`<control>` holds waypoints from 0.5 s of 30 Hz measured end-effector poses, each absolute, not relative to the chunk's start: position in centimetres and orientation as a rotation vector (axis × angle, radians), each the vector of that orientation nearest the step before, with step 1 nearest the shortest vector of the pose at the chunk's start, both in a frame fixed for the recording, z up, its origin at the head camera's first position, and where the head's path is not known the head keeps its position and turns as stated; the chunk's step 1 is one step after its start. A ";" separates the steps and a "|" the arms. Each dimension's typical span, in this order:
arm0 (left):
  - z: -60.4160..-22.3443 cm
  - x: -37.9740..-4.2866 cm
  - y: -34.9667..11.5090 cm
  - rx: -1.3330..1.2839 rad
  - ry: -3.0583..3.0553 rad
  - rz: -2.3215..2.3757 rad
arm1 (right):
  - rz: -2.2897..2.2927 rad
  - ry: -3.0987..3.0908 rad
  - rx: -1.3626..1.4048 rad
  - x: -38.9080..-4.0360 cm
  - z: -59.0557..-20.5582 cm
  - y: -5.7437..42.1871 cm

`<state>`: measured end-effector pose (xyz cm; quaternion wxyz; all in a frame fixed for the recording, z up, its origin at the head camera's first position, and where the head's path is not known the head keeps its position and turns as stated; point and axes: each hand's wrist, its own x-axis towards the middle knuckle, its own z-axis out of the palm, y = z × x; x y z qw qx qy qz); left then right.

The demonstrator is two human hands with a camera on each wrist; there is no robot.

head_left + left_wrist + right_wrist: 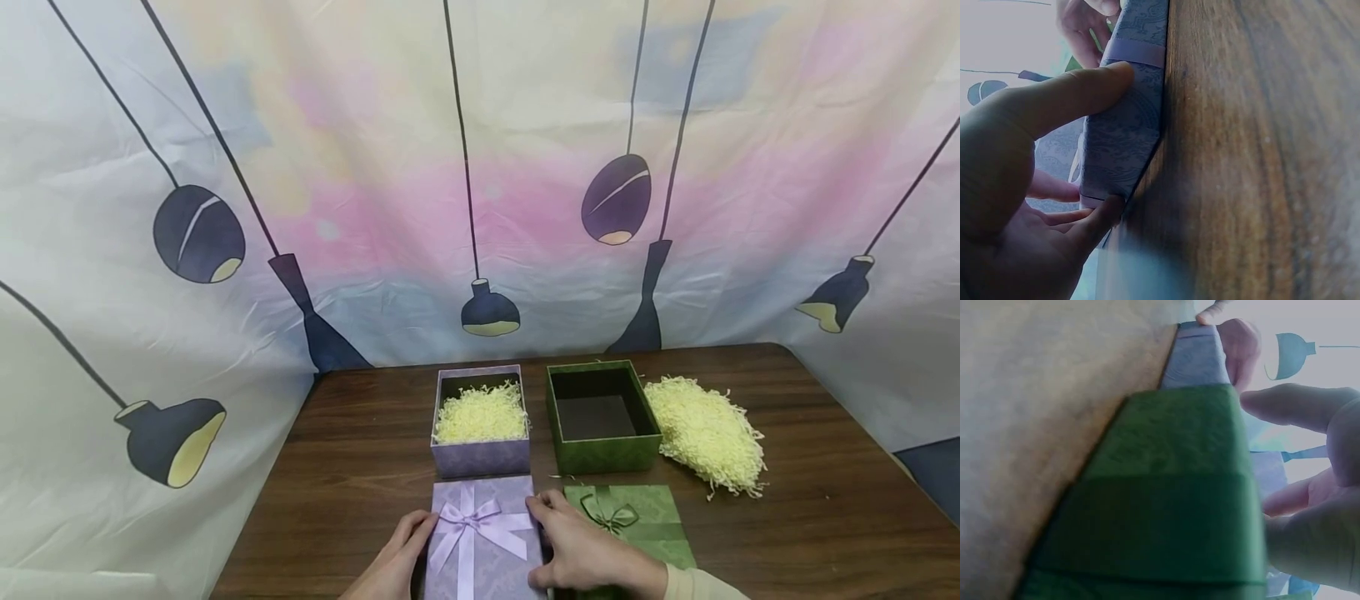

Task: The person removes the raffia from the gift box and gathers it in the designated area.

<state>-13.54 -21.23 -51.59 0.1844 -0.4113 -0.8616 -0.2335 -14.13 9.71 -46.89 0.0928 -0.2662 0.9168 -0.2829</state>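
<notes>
A lavender gift box lid (pixel 483 537) with a ribbon bow lies on the table, in front of the matching lavender box base (pixel 482 457). My left hand (pixel 396 557) holds the lid's left side; in the left wrist view its thumb lies along the lid's side wall and the fingertips are at a corner. On the opposite side my right hand (pixel 581 546) grips the lid's right edge, fingers at the far corner and thumb nearer me. Partly under that hand is a green lid (pixel 652 525) with a green bow. Pale yellow shredded paper (pixel 483 414) fills the lavender base.
An open green box base (pixel 609 454) stands right of the lavender one, its dark inside bare. Beside it is a loose heap of yellow shredded paper (pixel 708 437). A printed cloth (pixel 390 208) hangs behind the brown wooden table (pixel 337 467).
</notes>
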 end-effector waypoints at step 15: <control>-51.2 -13.4 -21.2 -1.173 -2.457 -0.661 | -1.140 2.709 -0.908 -16.7 -44.9 11.3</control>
